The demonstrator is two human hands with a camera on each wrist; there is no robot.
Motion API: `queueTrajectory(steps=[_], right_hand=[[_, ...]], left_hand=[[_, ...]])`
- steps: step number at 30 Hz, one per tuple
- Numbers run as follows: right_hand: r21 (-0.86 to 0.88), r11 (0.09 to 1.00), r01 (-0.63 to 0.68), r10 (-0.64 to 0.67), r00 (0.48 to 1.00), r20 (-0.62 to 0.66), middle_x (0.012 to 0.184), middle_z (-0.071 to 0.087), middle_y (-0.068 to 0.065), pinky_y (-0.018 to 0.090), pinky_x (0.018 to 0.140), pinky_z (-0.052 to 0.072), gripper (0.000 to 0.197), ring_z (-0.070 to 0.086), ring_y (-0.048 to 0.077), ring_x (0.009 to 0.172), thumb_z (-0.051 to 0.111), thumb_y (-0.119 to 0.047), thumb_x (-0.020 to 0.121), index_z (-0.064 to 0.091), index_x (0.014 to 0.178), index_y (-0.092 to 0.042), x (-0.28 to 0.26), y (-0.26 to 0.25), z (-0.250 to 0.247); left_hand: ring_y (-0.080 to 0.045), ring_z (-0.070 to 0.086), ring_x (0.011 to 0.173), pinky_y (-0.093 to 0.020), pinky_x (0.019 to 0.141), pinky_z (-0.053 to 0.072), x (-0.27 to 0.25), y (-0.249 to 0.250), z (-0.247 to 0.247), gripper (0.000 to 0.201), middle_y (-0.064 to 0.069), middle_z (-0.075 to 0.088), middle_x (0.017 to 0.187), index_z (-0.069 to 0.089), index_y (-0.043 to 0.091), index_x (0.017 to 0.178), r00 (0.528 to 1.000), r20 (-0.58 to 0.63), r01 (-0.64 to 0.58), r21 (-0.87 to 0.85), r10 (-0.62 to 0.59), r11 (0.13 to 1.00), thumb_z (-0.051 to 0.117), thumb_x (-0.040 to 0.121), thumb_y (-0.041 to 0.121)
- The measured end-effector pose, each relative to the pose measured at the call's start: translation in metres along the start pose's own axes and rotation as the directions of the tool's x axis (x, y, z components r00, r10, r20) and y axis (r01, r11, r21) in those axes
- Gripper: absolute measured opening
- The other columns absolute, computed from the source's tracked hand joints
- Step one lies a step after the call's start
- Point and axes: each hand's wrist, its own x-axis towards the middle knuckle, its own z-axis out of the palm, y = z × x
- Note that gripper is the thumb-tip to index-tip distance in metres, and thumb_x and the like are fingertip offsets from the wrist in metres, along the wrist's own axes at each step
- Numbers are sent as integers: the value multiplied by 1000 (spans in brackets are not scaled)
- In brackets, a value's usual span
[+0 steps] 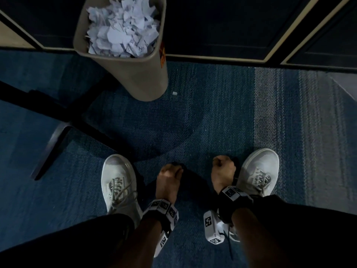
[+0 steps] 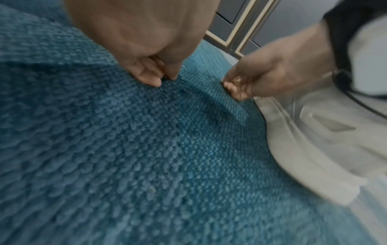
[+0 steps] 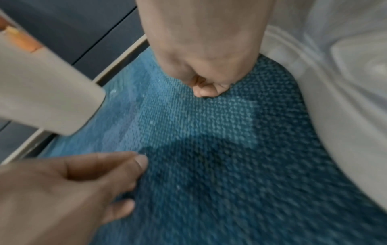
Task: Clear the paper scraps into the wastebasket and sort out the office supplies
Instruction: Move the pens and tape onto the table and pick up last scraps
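Head view: wastebasket [image 1: 123, 45] heaped with paper scraps [image 1: 123, 28]; one stray scrap [image 1: 174, 93] lies just beside its base and could be missed.
Left wrist: left hand [image 2: 146, 54] fingers pinched at the carpet [image 2: 146, 165]; contents cannot be told.
Right wrist: right hand [image 3: 207, 66] curled, wastebasket well apart; tiny bits may slip.

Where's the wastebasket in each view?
Head: wastebasket top, left of centre, full of paper scraps.
Left wrist: not in it.
Right wrist: its lower part at the left edge, above the left hand.
Shared landmark: the blue carpet, under both hands in all three views.
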Motion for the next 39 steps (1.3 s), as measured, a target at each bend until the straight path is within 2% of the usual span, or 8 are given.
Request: queueTrajectory(steps=[8, 11, 17, 23, 27, 30, 35, 39], right_hand=[[-8, 1000, 16, -16, 1000, -14, 91, 66, 18, 34, 68, 41, 20, 57, 32, 78, 49, -1, 96, 69, 94, -3, 27, -23, -7], [-50, 997, 53, -54, 998, -22, 86, 64, 15, 33, 68, 37, 21, 55, 32, 76, 48, -1, 96, 68, 90, -3, 44, -30, -9], [-173, 974, 148, -151, 989, -1, 90, 67, 22, 46, 70, 48, 22, 60, 42, 82, 47, -2, 94, 69, 89, -4, 52, -29, -8], [-296, 925, 238, -227, 971, 72, 99, 63, 22, 39, 66, 38, 16, 59, 42, 89, 46, -3, 95, 61, 92, 0, 58, -28, -7], [-325, 930, 174, -141, 983, 121, 111, 60, 24, 41, 77, 40, 18, 56, 42, 103, 49, -10, 97, 54, 107, 5, 65, -41, -6], [-283, 956, 77, -37, 989, 143, 114, 59, 23, 43, 84, 43, 23, 56, 42, 107, 53, -14, 96, 54, 110, 5, 70, -46, -5], [-138, 980, -140, 165, 969, 186, 93, 58, 20, 35, 66, 43, 24, 59, 34, 80, 61, -20, 94, 55, 86, 1, 83, -63, -15], [28, 999, -21, 8, 909, 417, 74, 54, 16, 29, 53, 48, 28, 55, 21, 56, 51, -13, 95, 45, 68, -8, 98, -141, -58]], left_hand=[[-32, 62, 79, -39, 64, 54, 6, 5, 5, 9, -13, 63, 85, 71, 4, 86, 995, 17, -100, 102, 98, 990, 63, 89, 8], [-30, 56, 85, -42, 67, 51, 5, 11, 7, 2, -11, 57, 90, 65, 6, 88, 996, 51, -83, 155, 76, 984, 63, 89, 4], [-22, 48, 88, -34, 78, 42, 13, 10, 3, 5, -10, 54, 97, 60, 4, 94, 998, 67, -28, 77, 23, 997, 56, 92, 2], [-24, 53, 89, -36, 76, 42, 38, 20, 4, 21, -7, 54, 108, 64, 10, 108, 992, 119, -24, -23, 27, 999, 47, 103, 20], [-28, 60, 100, -40, 84, 50, 47, 25, 12, 28, -8, 60, 117, 67, 11, 119, 988, 152, -26, 59, 17, 998, 50, 102, 26], [-35, 61, 95, -44, 78, 52, 49, 33, 9, 25, -13, 62, 110, 70, 7, 110, 987, 155, -59, 101, 43, 993, 51, 99, 19], [-35, 60, 107, -44, 84, 52, 68, 63, -11, 32, -14, 62, 120, 65, 12, 122, 948, 314, -22, 225, -51, 974, 50, 94, 13], [-42, 62, 98, -46, 76, 50, 106, 89, -70, 25, -24, 65, 102, 66, 3, 99, 917, 391, -18, 235, -78, 972, 49, 91, 19]])
